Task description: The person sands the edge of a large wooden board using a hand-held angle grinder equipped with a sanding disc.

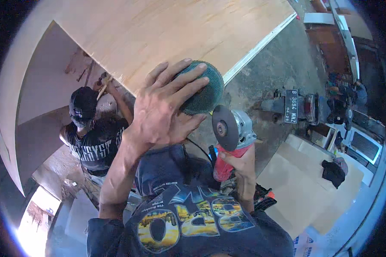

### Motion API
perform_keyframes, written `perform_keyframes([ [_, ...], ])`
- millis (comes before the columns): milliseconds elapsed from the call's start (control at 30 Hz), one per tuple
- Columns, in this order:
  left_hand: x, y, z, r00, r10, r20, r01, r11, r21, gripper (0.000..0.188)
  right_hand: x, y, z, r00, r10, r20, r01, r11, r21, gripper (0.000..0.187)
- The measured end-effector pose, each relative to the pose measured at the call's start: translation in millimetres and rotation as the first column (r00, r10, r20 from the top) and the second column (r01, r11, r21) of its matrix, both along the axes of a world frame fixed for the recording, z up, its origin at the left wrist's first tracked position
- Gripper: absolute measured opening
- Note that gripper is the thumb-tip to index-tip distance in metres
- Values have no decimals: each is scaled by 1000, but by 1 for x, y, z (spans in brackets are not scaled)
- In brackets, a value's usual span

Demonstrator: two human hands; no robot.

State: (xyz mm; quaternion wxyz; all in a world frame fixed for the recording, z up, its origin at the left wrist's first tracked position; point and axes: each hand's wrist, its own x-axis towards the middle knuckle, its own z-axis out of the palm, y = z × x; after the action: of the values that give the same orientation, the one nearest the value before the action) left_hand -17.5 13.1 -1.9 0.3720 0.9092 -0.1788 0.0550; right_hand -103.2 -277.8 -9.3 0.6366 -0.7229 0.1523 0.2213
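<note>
My left hand holds a round green abrasive disc with a coarse, mesh-like face. Its fingers lie spread across the disc, and the thumb sits at the lower edge. Lower and to the right, my right hand is wrapped around the red body of an angle grinder. The grinder's silver head points up, and a dark round pad is fitted on it, facing left. Disc and pad are apart. Just beyond my left hand lies the corner of a large plywood sheet, partly hidden by that hand.
At left, a person in a dark cap crouches below the plywood edge, holding a wooden piece. A motorbike stands at right on the concrete floor. Cardboard sheets lie at lower right with a dark cloth on them.
</note>
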Motion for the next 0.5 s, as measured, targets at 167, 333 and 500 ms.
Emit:
perform_keyframes([
  [167,-1,0,0,1000,3,-3,-3,1000,9,72,0,-4,-4,999,43,17,-43,999,0,69],
  [333,-1,0,1,1000,3,-5,-3,1000,17,72,-2,-2,-4,999,23,-34,-21,999,36,66],
  [500,-1,-2,5,1000,4,10,-4,1000,-1,71,-2,-4,0,1000,6,27,-6,1000,4,68],
])
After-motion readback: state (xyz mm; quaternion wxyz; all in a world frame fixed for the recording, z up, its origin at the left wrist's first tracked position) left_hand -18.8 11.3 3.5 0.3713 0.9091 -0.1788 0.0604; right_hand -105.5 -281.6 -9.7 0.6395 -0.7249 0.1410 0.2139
